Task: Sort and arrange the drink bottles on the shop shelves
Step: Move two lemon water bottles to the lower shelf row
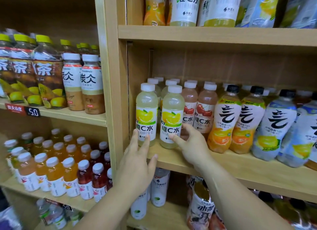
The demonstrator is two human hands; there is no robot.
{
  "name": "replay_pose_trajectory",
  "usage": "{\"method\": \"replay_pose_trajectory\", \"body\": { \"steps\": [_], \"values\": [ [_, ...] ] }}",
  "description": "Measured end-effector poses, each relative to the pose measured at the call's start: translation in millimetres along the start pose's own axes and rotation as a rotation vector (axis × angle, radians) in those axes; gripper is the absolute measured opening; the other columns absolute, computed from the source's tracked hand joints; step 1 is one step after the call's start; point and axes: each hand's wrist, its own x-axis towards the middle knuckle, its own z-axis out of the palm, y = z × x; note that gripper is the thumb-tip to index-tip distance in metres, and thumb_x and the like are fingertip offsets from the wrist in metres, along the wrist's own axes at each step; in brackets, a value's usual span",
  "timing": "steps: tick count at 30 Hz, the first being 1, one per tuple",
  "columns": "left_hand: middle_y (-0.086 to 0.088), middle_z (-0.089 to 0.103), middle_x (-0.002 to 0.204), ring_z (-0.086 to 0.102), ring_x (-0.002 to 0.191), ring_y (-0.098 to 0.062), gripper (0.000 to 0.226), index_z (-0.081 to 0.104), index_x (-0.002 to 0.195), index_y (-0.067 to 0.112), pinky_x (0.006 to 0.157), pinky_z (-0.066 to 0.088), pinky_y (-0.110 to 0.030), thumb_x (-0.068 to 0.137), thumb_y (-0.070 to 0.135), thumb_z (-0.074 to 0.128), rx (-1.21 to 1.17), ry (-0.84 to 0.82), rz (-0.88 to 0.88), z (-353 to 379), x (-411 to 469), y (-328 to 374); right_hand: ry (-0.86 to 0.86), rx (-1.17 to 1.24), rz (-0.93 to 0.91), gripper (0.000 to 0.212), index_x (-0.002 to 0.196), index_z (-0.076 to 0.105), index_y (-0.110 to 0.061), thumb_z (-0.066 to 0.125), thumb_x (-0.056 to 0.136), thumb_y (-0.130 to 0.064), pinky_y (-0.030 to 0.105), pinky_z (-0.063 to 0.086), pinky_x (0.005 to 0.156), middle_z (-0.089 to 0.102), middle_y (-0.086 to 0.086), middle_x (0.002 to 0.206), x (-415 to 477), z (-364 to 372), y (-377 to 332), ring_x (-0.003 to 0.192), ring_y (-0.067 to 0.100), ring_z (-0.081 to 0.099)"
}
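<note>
Two lemon vitamin C water bottles with white caps stand at the front left of the middle shelf [171, 161]. My left hand [137, 163] reaches up with straight fingers, its fingertips touching the lower part of the left lemon bottle [146, 113]. My right hand [192, 144] wraps loosely around the base of the right lemon bottle [172, 116], thumb on its label front and fingers behind it. Both bottles stand upright on the shelf, with more of the same kind lined up behind them.
Pink cherry vitamin C bottles [204, 109], orange-label bottles [224, 121] and blue-label bottles [272, 127] fill the shelf to the right. The left unit holds lemon tea [46, 75], milk tea [91, 84] and juice bottles [56, 176]. A wooden upright [111, 75] divides the units.
</note>
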Motion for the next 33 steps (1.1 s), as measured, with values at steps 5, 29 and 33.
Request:
{"method": "replay_pose_trajectory", "body": {
  "steps": [5, 29, 33],
  "values": [
    [-0.008, -0.006, 0.171, 0.034, 0.148, -0.030, 0.066, 0.034, 0.158, 0.019, 0.109, 0.043, -0.042, 0.101, 0.049, 0.047, 0.023, -0.049, 0.027, -7, 16, 2, 0.016, 0.024, 0.009, 0.039, 0.122, 0.066, -0.024, 0.080, 0.086, -0.032, 0.009, 0.047, 0.075, 0.071, -0.012, 0.107, 0, 1, 1, 0.091, -0.003, 0.064],
    [-0.013, -0.019, 0.168, 0.041, 0.138, -0.031, 0.068, 0.005, 0.163, 0.018, 0.107, 0.039, -0.040, 0.104, 0.038, 0.033, 0.081, -0.275, -0.019, -18, 41, 7, 0.137, -0.124, 0.048, 0.048, 0.126, 0.064, -0.018, 0.077, 0.087, -0.042, 0.022, 0.047, 0.083, 0.072, -0.004, 0.113, 24, 30, -5, 0.092, 0.007, 0.062],
    [-0.010, -0.018, 0.169, 0.039, 0.141, -0.031, 0.068, 0.008, 0.163, 0.020, 0.109, 0.039, -0.042, 0.105, 0.041, 0.034, 0.039, -0.263, -0.030, -16, 43, 5, 0.127, -0.142, 0.045, 0.049, 0.129, 0.063, -0.019, 0.076, 0.088, -0.043, 0.023, 0.048, 0.082, 0.071, -0.006, 0.113, 20, 29, -10, 0.086, 0.003, 0.061]
  ]
}}
